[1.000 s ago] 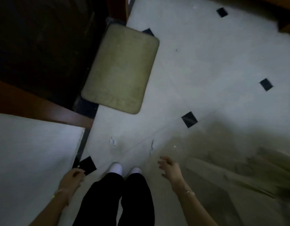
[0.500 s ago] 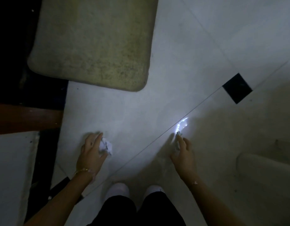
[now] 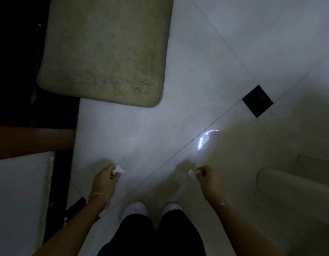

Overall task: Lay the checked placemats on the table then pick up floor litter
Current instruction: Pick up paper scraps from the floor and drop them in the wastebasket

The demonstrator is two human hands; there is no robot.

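1. The pale tiled floor (image 3: 206, 52) filled most of the frame, crossed by thin diagonal grout lines.
2. A beige mat (image 3: 104, 50) lay flat on it in the upper left.
3. A small black inset tile (image 3: 257, 101) sat at right of centre.
4. A bright curved glare (image 3: 204, 139) showed on the glossy surface below that tile.
5. Two white-shod feet (image 3: 135, 209) stood at bottom centre.

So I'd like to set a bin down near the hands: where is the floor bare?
Bare tile lies between the beige mat, the black inset tile and the hands. The left hand holds a paper scrap, the right hand another scrap. It is crowded left, by the wooden edge, and near the feet.
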